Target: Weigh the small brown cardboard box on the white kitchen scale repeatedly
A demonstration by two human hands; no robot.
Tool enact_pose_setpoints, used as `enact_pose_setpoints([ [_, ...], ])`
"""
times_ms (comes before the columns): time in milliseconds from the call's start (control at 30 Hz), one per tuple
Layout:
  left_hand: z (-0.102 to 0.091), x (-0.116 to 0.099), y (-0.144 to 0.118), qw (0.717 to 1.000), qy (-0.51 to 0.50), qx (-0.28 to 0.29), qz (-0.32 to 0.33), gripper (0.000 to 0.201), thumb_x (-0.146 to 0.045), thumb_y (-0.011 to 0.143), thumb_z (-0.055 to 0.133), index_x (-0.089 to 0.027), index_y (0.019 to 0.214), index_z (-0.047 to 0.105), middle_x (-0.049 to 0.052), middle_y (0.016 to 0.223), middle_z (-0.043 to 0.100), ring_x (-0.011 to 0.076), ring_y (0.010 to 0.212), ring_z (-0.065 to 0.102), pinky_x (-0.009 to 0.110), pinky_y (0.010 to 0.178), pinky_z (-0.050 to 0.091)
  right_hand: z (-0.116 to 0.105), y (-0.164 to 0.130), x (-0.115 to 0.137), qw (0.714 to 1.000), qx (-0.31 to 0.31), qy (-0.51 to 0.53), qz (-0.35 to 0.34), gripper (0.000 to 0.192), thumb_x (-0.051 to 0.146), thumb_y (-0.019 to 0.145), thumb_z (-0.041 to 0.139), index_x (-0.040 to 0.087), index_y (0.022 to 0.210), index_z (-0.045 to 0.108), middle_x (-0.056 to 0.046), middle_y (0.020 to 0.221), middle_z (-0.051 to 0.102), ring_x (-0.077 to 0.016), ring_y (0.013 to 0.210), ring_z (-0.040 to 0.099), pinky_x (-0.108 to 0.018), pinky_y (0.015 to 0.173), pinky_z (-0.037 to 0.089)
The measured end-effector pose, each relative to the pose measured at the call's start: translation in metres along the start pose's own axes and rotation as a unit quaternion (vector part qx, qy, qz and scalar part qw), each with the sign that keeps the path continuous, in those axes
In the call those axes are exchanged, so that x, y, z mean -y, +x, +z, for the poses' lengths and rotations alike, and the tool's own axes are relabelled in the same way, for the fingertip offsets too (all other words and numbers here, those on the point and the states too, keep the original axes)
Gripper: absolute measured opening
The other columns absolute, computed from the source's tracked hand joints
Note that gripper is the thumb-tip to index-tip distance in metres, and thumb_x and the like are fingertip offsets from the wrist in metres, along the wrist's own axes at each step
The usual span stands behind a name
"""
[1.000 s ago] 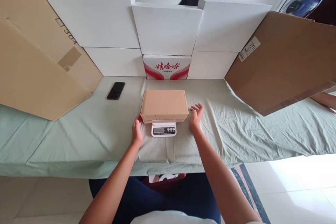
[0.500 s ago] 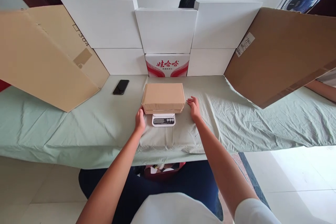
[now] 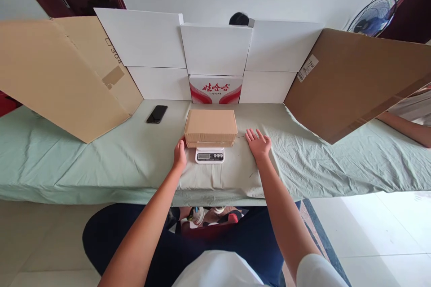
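One small carton [image 3: 211, 128] atop one scale [image 3: 209, 156]; one phone [image 3: 157, 114].

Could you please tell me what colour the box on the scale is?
The box is light brown, seen best in the head view.

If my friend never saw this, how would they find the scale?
Look at the green cloth below the white panels. Near its middle is a small brown box, the left hand at its side. The scale pokes out under the box's near edge; unlike the box, it's white, with round buttons beside a little display.
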State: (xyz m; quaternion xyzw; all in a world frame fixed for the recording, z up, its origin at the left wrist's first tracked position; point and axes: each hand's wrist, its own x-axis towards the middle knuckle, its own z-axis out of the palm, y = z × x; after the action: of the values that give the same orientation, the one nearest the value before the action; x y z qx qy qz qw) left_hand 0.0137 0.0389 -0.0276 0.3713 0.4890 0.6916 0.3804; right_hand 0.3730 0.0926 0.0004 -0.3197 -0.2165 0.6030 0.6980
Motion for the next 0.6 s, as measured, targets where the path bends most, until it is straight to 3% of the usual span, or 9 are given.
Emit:
enact_pose_setpoints([
  [100, -0.001, 0.0003, 0.0018, 1.0, -0.005, 0.004, -0.001, 0.07, -0.077, 0.084, 0.06, -0.019, 0.121, 0.074, 0.017, 0.131, 0.074, 0.0342, 0.133, 0.064, 0.051, 0.118, 0.045, -0.0045, -0.0013, 0.0008, 0.997, -0.032, 0.076, 0.009, 0.046, 0.042, 0.078, 0.048, 0.025, 0.12, 0.054, -0.014, 0.134, 0.068, -0.0284, 0.127, 0.07, -0.063, 0.117, 0.046],
  [600, -0.0092, 0.0044, 0.0022, 0.998, -0.057, 0.026, -0.012, 0.062, -0.07, 0.086, 0.063, -0.022, 0.124, 0.074, 0.014, 0.14, 0.07, 0.0327, 0.138, 0.061, 0.048, 0.12, 0.046, -0.003, 0.0047, -0.0003, 0.998, -0.007, 0.047, 0.044, 0.052, 0.047, 0.081, 0.049, 0.021, 0.125, 0.055, -0.017, 0.138, 0.066, -0.0312, 0.126, 0.071, -0.059, 0.117, 0.047],
])
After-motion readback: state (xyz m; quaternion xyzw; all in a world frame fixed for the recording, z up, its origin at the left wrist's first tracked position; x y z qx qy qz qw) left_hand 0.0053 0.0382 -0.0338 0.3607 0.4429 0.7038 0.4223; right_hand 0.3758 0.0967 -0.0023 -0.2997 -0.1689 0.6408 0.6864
